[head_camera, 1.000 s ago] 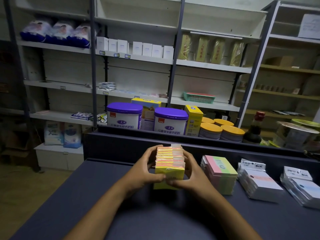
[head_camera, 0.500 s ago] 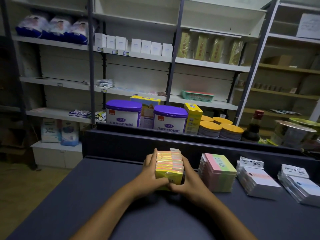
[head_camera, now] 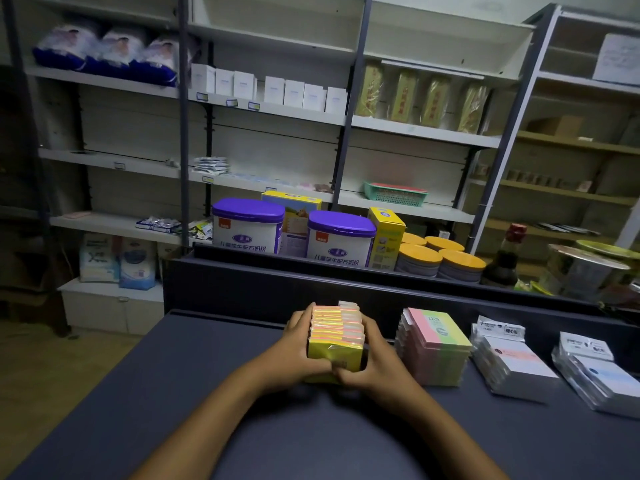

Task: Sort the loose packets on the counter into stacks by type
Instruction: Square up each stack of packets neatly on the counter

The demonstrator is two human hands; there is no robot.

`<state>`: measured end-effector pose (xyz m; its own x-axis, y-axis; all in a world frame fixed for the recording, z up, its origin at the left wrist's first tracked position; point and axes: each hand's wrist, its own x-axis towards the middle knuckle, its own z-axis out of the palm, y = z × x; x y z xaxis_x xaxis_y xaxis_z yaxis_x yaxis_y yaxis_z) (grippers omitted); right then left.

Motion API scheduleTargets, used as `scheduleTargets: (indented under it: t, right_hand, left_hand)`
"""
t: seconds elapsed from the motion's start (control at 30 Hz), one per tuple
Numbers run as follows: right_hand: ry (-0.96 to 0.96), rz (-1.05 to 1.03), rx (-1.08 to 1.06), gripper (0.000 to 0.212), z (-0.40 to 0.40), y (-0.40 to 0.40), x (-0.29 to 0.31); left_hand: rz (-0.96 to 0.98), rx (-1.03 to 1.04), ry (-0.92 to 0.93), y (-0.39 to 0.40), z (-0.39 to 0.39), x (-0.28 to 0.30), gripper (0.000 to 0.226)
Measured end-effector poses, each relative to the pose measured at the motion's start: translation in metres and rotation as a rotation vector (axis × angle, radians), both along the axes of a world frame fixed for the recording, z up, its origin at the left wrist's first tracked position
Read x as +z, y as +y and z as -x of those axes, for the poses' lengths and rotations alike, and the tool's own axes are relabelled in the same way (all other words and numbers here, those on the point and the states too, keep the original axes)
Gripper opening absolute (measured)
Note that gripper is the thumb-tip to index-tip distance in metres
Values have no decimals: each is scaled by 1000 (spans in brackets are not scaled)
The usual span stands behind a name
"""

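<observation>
Gripping the yellow-and-orange stack of wrapped packets (head_camera: 335, 337), our left hand (head_camera: 297, 355) and right hand (head_camera: 370, 362) clasp its sides. Right of it on the dark tabletop (head_camera: 173, 393) stands a pink-and-green packet stack (head_camera: 437, 344).

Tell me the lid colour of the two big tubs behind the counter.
Purple, on both tubs; the head view, the only one, shows it.

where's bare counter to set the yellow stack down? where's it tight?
Bare counter lies left of the yellow stack, out to its left edge, and in front of the forearms. Both the left hand and right hand grip that stack. To the right it is crowded: pink stack, white stack, far-right stack, with narrow gaps.
</observation>
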<state>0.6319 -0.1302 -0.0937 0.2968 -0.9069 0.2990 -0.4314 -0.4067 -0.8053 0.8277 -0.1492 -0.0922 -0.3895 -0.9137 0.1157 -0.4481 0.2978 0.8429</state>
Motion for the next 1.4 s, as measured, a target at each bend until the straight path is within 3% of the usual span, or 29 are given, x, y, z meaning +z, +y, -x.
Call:
scheduleTargets:
  t: [0.13, 0.3, 0.43, 0.53, 0.6, 0.73, 0.9, 1.07, 1.4]
  right_hand:
    - [-44, -20, -8, 91, 2, 2, 7]
    - [-141, -42, -12, 89, -4, 7, 20]
    - [-275, -117, -102, 102, -11, 4, 22]
    - [-505, -298, -102, 116, -15, 0, 16]
    - [-682, -414, -3, 97, -19, -3, 13]
    - [-712, -407, 31, 70, -22, -2, 15]
    - [-558, -416, -62, 62, -12, -1, 23]
    - [-500, -491, -107, 55, -12, 0, 24]
    - [-394, -511, -229, 56, -20, -4, 31]
  left_hand:
    - [30, -9, 111, -1, -8, 8, 115]
    - [-24, 54, 450, 3, -7, 14, 110]
    - [-158, 134, 726, 8, 3, 18, 102]
    - [-260, 113, 861, 12, 7, 20, 88]
    - [-286, 90, 897, 13, 8, 22, 72]
    - [-320, 26, 784, 12, 2, 23, 61]
    - [-378, -67, 585, 6, -18, 26, 48]
    - [-378, 14, 457, 3, -19, 21, 39]
    - [-346, 283, 350, 0, -13, 21, 69]
